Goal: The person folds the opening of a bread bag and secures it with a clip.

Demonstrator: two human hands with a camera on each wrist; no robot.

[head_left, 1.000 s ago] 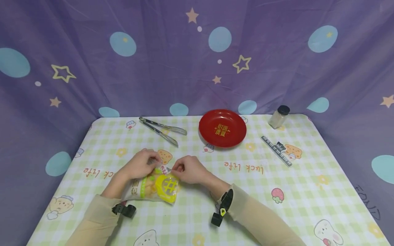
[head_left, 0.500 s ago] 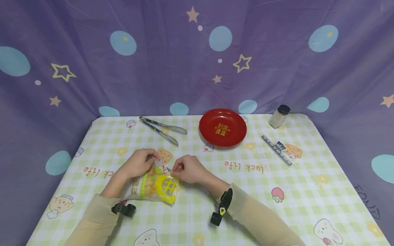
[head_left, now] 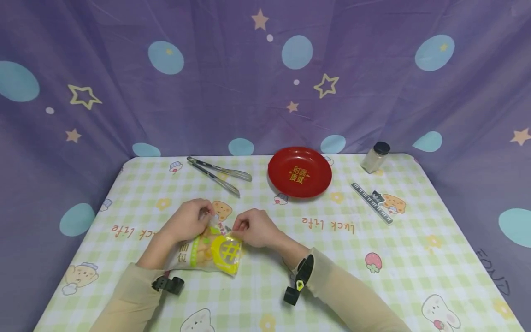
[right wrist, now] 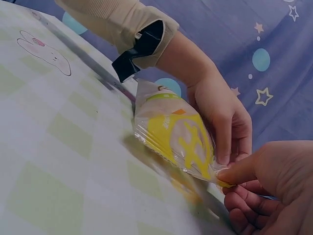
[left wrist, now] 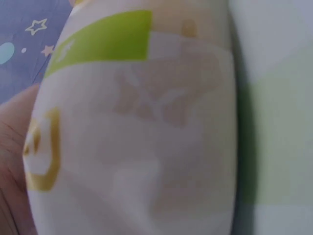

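Both hands are at a plastic bread packet (head_left: 207, 251) with yellow and green print, left of the table's middle. The left hand (head_left: 191, 219) pinches the packet's upper edge with thumb and curled fingers. Close beside it, the right hand (head_left: 257, 229) pinches the corner of the same edge. In the right wrist view the packet (right wrist: 176, 132) stands tilted, its corner between the right hand's (right wrist: 274, 186) thumb and fingers, the left hand (right wrist: 222, 112) just behind. The packet (left wrist: 142, 147) fills most of the left wrist view, so the left fingertips are hidden there.
Metal tongs (head_left: 220, 175) lie behind the left hand. A red plate (head_left: 299, 173) sits at the back middle. To the right are a jar with a black lid (head_left: 375, 157) and a piano-key patterned clip (head_left: 372, 203). A purple curtain (head_left: 207, 83) hangs behind the checked tablecloth (head_left: 323, 286).
The packet's upper edge between the hands has shifted slightly, and its printed face has moved a little. Both hands keep their hold in nearly the same place.
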